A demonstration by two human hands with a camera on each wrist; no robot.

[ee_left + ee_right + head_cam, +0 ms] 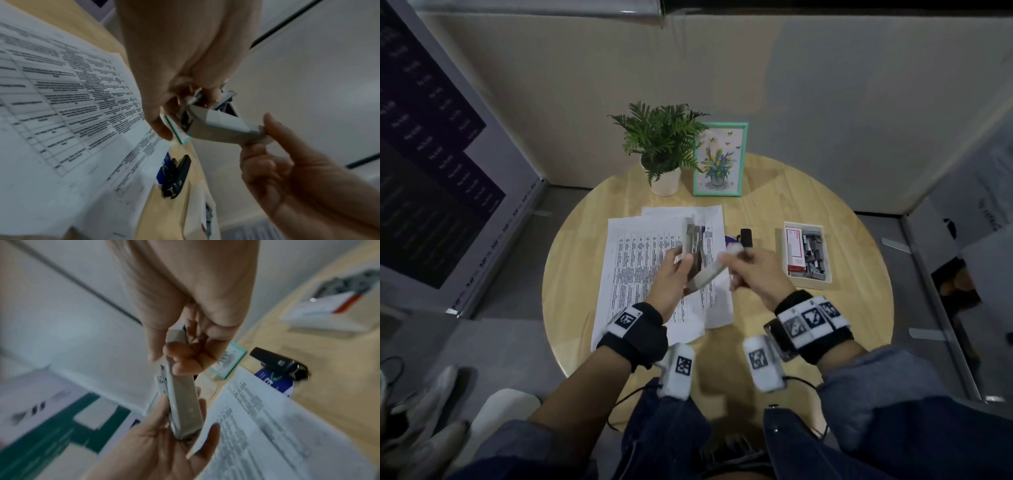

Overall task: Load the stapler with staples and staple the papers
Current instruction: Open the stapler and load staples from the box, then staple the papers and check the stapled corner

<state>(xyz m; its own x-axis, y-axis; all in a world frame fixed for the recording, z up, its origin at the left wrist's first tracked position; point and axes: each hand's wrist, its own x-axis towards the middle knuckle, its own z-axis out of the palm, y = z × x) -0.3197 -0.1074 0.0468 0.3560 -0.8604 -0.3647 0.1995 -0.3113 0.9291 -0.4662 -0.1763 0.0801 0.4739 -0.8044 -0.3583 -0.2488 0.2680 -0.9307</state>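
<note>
A pale grey stapler (pixel 697 255) hangs above the printed papers (pixel 640 270), swung open in a V. My left hand (pixel 681 263) grips its base and metal staple channel, which point away from me. My right hand (pixel 736 263) pinches the far end of the hinged top cover (pixel 222 128). In the right wrist view the right hand's fingers (pixel 185 363) curl on the stapler (pixel 183 404), with the left hand (pixel 164 443) cupped under its hinge end. Whether the channel holds staples is hidden. A white box (pixel 806 251) of loose staple strips sits to the right.
A black stapler (pixel 745 236) lies on a blue card just right of the papers. A potted fern (pixel 662 150) and a teal picture frame (pixel 719 159) stand at the back of the round wooden table (pixel 825 315). Partition walls surround the table.
</note>
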